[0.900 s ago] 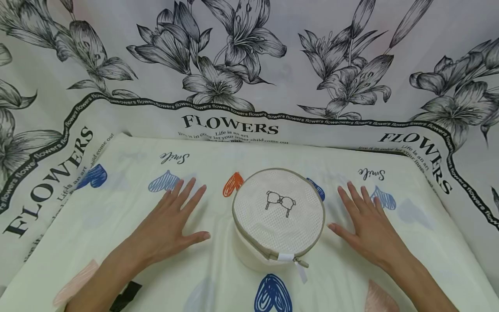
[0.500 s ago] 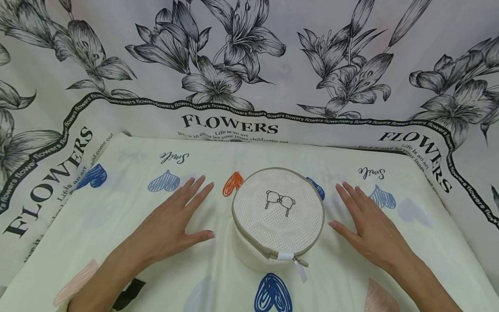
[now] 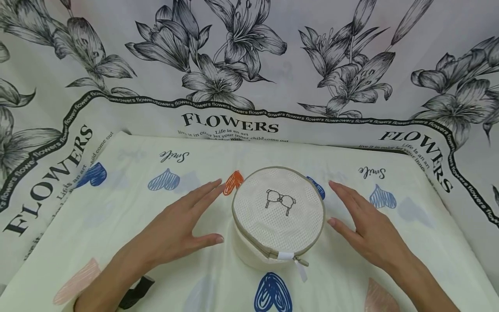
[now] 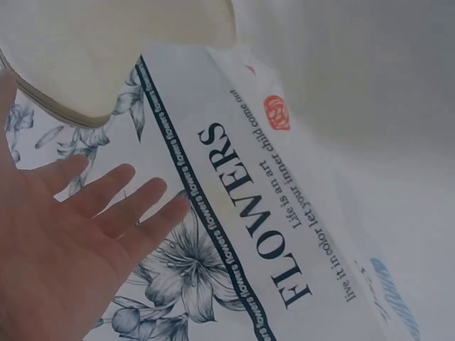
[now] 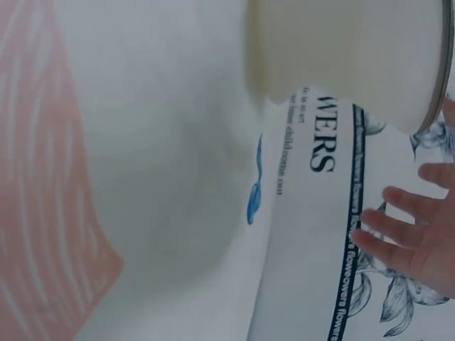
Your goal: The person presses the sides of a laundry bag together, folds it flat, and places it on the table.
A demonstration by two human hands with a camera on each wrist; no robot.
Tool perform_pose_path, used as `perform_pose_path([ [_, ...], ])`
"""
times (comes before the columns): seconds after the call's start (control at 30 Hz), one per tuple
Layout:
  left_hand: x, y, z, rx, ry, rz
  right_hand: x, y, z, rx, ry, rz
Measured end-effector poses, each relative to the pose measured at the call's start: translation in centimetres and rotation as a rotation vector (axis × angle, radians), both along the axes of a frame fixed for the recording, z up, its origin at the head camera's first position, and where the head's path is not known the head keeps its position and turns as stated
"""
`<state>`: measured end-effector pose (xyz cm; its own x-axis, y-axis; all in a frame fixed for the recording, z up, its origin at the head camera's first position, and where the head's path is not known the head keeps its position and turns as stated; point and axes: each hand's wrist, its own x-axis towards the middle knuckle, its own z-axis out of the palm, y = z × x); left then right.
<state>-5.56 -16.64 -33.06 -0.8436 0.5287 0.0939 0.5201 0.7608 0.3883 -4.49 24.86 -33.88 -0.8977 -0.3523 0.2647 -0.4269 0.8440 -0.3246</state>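
A person's left hand [image 3: 171, 229] and right hand [image 3: 368, 232] flank a round, white fabric bag [image 3: 278, 212] with taupe piping and a dark embroidered outline on its lid, standing upright between them on a cream, heart-printed cloth [image 3: 331, 277]. Fingers on both hands are straight, thumbs spread wide, tips just beside the bag; black-and-white floral fabric [image 3: 292, 95] hangs behind

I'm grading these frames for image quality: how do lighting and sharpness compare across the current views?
Head: even light, the round zippered pouch and its outline drawing crisp; left wrist: hazy, low contrast, though the FLOWERS lettering is legible; right wrist: soft focus, broad grey shadow across the pale sheet.
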Motion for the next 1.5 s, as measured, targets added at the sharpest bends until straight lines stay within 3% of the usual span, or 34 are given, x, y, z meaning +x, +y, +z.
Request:
perform_pose_path([
  [0.17, -0.1, 0.8, 0.4, 0.062, -0.008, -0.035, 0.1, -0.7, 0.7, -0.061, -0.033, 0.025],
  [0.4, -0.3, 1.6, 0.3, 0.105, 0.020, -0.056, 0.0, -1.7, 1.2, -0.209, -0.158, 0.078],
  [0.67, -0.5, 2.4, 0.3, 0.185, -0.038, -0.065, 0.1, -2.5, 1.5, -0.344, -0.272, 0.065],
  [0.9, -0.9, 3.5, 0.2, 0.300, -0.069, -0.030, 0.0, -2.8, 1.5, -0.440, -0.294, 0.036],
  [1.13, -0.8, 4.1, -0.1, 0.417, -0.099, 0.012, 0.0, -3.1, 1.4, -0.601, -0.468, 0.024],
  [1.3, -0.7, 4.4, -0.1, 0.486, -0.154, 0.060, 0.0, -3.6, 1.3, -0.632, -0.506, 0.006],
  [1.5, -0.7, 4.6, 0.2, 0.494, -0.225, 0.114, 0.0, -3.8, 1.3, -0.657, -0.538, -0.021],
])
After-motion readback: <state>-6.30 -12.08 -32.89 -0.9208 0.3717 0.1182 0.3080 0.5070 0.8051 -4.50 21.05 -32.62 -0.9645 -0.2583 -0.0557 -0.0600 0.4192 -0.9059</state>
